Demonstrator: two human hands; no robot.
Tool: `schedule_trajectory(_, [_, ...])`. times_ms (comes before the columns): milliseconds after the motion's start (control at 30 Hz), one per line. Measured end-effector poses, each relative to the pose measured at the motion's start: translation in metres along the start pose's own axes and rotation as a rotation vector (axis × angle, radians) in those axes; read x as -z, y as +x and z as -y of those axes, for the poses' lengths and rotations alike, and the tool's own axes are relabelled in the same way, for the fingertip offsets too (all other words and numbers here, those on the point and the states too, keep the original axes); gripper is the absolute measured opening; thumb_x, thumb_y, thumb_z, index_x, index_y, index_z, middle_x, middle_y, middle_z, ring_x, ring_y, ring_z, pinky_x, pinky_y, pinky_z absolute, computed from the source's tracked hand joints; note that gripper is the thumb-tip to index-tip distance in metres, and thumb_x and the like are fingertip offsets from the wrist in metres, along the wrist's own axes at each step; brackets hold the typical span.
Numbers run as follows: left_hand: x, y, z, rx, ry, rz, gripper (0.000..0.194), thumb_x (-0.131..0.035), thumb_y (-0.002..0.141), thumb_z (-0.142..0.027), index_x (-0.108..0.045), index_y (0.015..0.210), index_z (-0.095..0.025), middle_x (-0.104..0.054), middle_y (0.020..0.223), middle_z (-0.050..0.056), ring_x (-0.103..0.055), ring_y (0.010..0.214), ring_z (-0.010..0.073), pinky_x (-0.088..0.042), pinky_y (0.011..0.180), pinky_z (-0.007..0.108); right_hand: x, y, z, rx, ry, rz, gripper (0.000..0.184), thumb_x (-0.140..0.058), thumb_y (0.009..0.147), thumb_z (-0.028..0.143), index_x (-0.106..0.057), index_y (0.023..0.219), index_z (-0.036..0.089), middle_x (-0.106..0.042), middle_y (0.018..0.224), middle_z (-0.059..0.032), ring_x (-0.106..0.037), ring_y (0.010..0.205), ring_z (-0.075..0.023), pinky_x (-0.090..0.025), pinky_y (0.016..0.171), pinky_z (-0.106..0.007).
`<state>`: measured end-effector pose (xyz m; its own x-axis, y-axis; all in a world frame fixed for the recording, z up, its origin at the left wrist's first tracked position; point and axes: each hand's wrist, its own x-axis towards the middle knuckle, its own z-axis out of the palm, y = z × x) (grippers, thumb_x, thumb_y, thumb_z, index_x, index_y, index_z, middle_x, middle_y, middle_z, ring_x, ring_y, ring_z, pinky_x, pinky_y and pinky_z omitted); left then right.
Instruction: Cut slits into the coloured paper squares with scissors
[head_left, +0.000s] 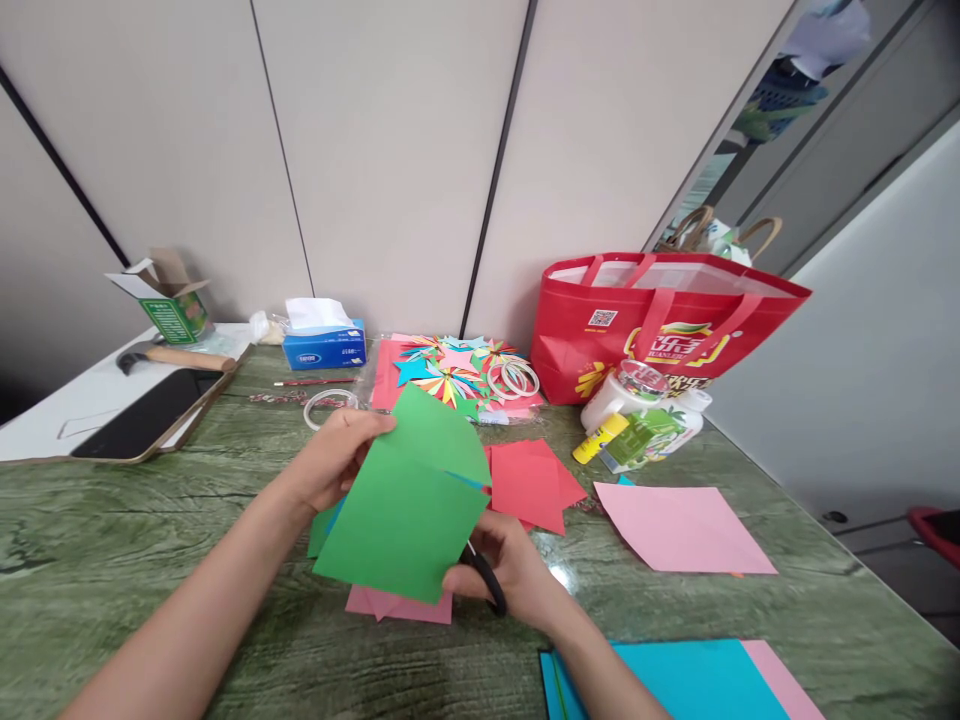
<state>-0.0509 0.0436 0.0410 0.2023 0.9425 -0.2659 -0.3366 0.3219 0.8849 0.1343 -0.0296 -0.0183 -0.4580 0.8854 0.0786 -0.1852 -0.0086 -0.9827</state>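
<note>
A sheet of green paper [405, 510] is held up over the table, with a cut running in from its right edge. My left hand [341, 450] pinches its upper left side between thumb and fingers. On the right, my right hand [510, 570] is closed round black-handled scissors [489, 580], whose blades are mostly hidden behind the paper. Pink paper pieces [401, 604] lie on the table below, and a stack of red paper squares [529, 485] sits just beyond my right hand.
A red shopping bag [600, 330] stands at the back right behind a yellow glue stick [600, 438]. Pink paper [686, 530] and blue sheets [675, 680] lie to the right. Tape rings [514, 378], a tissue box [324, 347], a phone [150, 412] and a hammer [176, 356] are further back.
</note>
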Motion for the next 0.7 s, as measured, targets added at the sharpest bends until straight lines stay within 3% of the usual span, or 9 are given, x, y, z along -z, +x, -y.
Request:
schedule_trajectory(133, [-0.006, 0.003, -0.001, -0.037, -0.02, -0.067, 0.014, -0.064, 0.058, -0.024, -0.062, 0.065, -0.012, -0.066, 0.055, 0.003, -0.058, 0.044, 0.0149, -0.045, 0.041, 0.023, 0.004, 0.001, -0.002, 0.067, 0.021, -0.145, 0.031, -0.071, 0.06, 0.036, -0.058, 0.083, 0.018, -0.062, 0.083, -0.0035, -0.054, 0.078, -0.0198, -0.042, 0.071, -0.03])
schedule_trajectory(267, [-0.009, 0.005, 0.005, -0.15, -0.054, -0.114, 0.011, -0.061, 0.063, -0.025, -0.057, 0.063, -0.014, -0.054, 0.041, -0.005, -0.044, 0.028, 0.0058, -0.027, 0.024, 0.015, 0.007, 0.003, -0.004, 0.132, 0.116, -0.318, 0.029, -0.069, 0.064, 0.028, -0.059, 0.09, 0.02, -0.064, 0.086, -0.0028, -0.056, 0.079, -0.0184, -0.043, 0.07, -0.027])
schedule_trajectory(333, [-0.012, 0.004, 0.009, -0.203, -0.019, -0.061, 0.014, -0.061, 0.065, -0.024, -0.053, 0.057, -0.015, -0.049, 0.037, -0.007, -0.039, 0.025, 0.0039, -0.024, 0.022, 0.014, 0.008, 0.003, -0.004, 0.141, 0.199, -0.395, 0.028, -0.069, 0.064, 0.025, -0.059, 0.09, 0.021, -0.065, 0.084, -0.0016, -0.057, 0.077, -0.0178, -0.044, 0.07, -0.027])
schedule_trajectory(467, [-0.022, 0.0, 0.018, -0.221, 0.027, 0.102, 0.013, -0.064, 0.064, -0.02, -0.054, 0.058, -0.015, -0.052, 0.041, -0.006, -0.048, 0.033, 0.0066, -0.041, 0.034, 0.017, 0.011, 0.005, -0.004, 0.156, 0.336, -0.517, 0.02, -0.068, 0.065, 0.026, -0.059, 0.082, 0.021, -0.066, 0.084, -0.0013, -0.058, 0.079, -0.0186, -0.046, 0.069, -0.029])
schedule_trajectory(600, [-0.028, -0.003, 0.022, -0.214, -0.036, 0.167, 0.011, -0.065, 0.063, -0.017, -0.061, 0.074, -0.014, -0.066, 0.066, 0.002, -0.061, 0.057, 0.0133, -0.05, 0.053, 0.024, 0.017, 0.008, -0.004, 0.125, 0.378, -0.677, 0.017, -0.067, 0.064, 0.028, -0.059, 0.077, 0.019, -0.066, 0.079, -0.0026, -0.059, 0.068, -0.0179, -0.046, 0.055, -0.027])
schedule_trajectory(700, [-0.026, -0.003, 0.023, -0.141, -0.023, 0.233, 0.018, -0.064, 0.065, -0.018, -0.063, 0.083, -0.014, -0.069, 0.074, 0.007, -0.064, 0.064, 0.0198, -0.052, 0.059, 0.033, 0.021, 0.009, -0.005, 0.166, 0.382, -0.815, 0.023, -0.068, 0.063, 0.026, -0.058, 0.083, 0.019, -0.066, 0.079, -0.0021, -0.06, 0.072, -0.0189, -0.047, 0.059, -0.029])
